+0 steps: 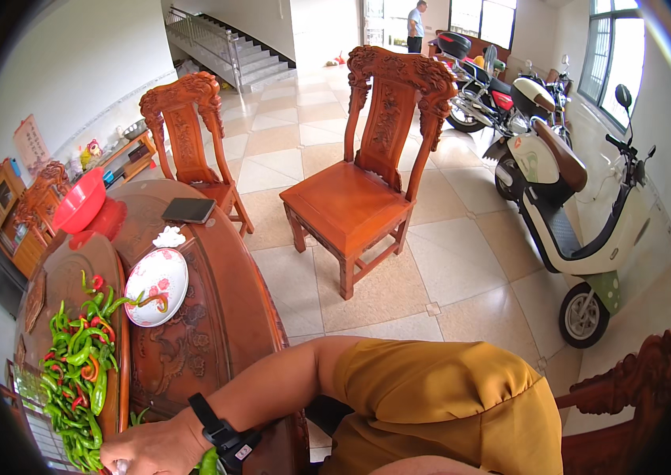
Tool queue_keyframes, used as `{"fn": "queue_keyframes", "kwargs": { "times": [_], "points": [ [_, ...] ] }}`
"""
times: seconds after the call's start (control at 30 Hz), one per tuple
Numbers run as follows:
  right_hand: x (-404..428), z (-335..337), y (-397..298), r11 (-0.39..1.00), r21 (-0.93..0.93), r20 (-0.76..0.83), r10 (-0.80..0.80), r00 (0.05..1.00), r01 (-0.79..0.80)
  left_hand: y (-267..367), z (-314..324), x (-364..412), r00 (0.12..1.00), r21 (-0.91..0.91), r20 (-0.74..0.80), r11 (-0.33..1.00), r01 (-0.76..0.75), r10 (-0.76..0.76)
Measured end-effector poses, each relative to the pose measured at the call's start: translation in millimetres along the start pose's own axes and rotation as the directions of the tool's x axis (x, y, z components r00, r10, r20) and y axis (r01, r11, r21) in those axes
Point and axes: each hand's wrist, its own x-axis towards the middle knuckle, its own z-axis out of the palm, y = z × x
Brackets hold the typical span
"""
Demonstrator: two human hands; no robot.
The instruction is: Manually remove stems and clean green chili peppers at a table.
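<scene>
My right hand [154,445], wearing a black wristband [216,424], reaches over the table at the bottom left. Its fingers curl round a small pale thing [122,466], too cut off by the frame's edge to name. Right beside the fingertips lies a long heap of green and red chili peppers [77,362] on the raised round turntable [89,255]. Under the wrist, part of another green pepper [209,461] shows. A floral white plate [157,288] stands farther along, with a curled chili pepper [154,300] across it. My left hand is out of view.
On the carved wooden table [234,285] are a phone [188,210], a crumpled white tissue [169,237] and a red plastic basin [81,202]. Carved chairs [347,202] stand beside it. A scooter [567,225] and motorcycles [484,98] line the wall; a person [415,27] stands far back.
</scene>
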Motion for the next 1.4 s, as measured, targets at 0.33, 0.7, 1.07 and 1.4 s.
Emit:
{"fn": "queue_keyframes", "kwargs": {
  "times": [0.33, 0.7, 1.07, 1.4],
  "points": [
    [9.3, -10.2, -21.7, 0.995, -0.041, 0.047, 0.098, 0.994, -0.096, -53.7, -41.7, 30.8, 0.872, 0.527, 0.305, 0.696, -0.489, 0.382],
    [6.6, -37.4, -0.4, 0.949, -0.186, -0.086, 0.244, 0.966, -0.256, 0.1, 38.4, 12.2, 0.987, -0.156, -0.16, 0.986, -0.052, 0.027],
    [1.5, -10.3, -13.4, 0.967, -0.158, 0.217, 0.233, 0.948, -0.201, -4.7, 16.7, 8.4, 0.994, -0.278, -0.015, 0.955, -0.106, 0.106],
    [4.3, -21.5, -5.3, 0.933, -0.3, 0.08, 0.232, 0.97, -0.198, -3.5, 14.1, 10.0, 0.996, -0.345, 0.031, 0.936, -0.065, 0.081]
  ]
}}
